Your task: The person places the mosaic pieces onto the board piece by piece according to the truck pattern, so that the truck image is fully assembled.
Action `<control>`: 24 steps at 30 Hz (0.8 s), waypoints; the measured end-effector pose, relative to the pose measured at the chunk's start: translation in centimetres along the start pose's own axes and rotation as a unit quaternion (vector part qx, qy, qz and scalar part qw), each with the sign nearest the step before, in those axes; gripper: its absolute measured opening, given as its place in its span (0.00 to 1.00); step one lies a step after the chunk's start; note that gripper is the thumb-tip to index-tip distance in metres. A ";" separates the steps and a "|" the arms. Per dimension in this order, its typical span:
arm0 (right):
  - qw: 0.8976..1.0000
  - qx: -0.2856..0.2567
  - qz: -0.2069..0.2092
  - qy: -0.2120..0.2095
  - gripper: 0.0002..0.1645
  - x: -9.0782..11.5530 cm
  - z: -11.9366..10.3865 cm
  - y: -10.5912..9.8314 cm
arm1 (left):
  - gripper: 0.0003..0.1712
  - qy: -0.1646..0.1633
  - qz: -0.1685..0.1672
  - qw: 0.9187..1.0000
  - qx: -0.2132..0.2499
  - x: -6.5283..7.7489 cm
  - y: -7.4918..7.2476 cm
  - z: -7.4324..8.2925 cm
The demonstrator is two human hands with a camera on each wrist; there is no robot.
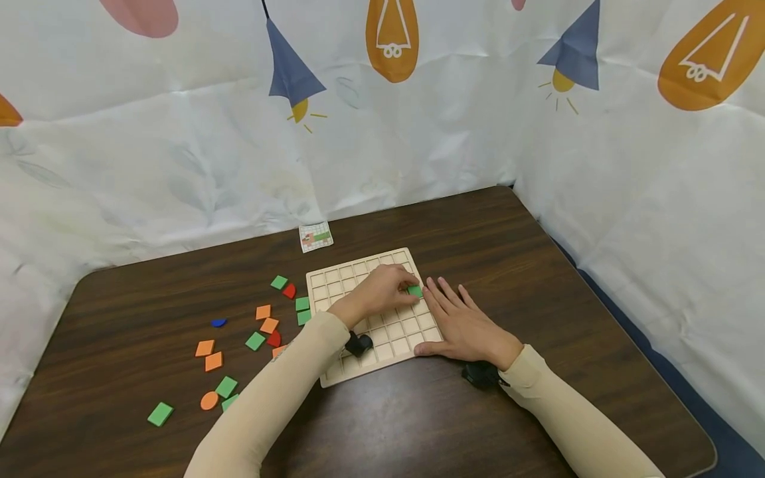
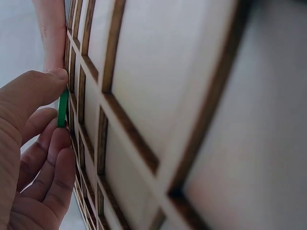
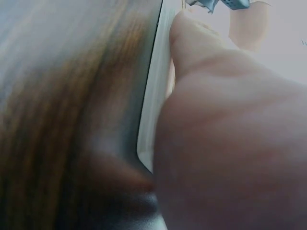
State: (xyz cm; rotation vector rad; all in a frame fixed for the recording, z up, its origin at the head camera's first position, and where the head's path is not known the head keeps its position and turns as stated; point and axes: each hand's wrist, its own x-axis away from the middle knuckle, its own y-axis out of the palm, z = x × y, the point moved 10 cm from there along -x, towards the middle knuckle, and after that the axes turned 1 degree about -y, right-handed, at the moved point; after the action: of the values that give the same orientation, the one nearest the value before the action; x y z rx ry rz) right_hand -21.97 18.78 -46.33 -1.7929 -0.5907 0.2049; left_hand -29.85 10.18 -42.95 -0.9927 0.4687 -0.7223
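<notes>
A pale wooden grid board [image 1: 391,332] lies tilted on the dark table, its square cells framed by raised ridges. My left hand [image 1: 385,289] reaches over it and pinches a green square tile [image 1: 415,291] near the right edge. In the left wrist view the tile [image 2: 62,108] appears edge-on between thumb and fingers, right at the ridges. My right hand [image 1: 463,325] lies with straight fingers along the board's right side, its thumb by the near right corner. The right wrist view shows the hand [image 3: 230,129] against the board's side [image 3: 152,100].
Left of the board lie scattered green squares [image 1: 160,414], orange squares [image 1: 205,348], an orange circle [image 1: 209,400], red pieces [image 1: 289,291] and a blue piece [image 1: 218,322]. A small printed pattern card [image 1: 316,237] sits at the table's back edge, before a patterned curtain [image 1: 197,159].
</notes>
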 end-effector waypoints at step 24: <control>1.000 0.013 0.003 0.001 0.67 0.1 -0.4 0.0 | 0.21 -0.017 0.020 1.000 -0.011 2.9 -2.9 -1.1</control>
State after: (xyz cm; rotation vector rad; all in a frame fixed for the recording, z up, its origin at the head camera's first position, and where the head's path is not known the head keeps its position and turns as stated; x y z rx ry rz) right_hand -21.75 18.52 -46.20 -1.7702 -0.5786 0.2136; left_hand -29.57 6.43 -41.08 -1.0128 0.4659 -0.6653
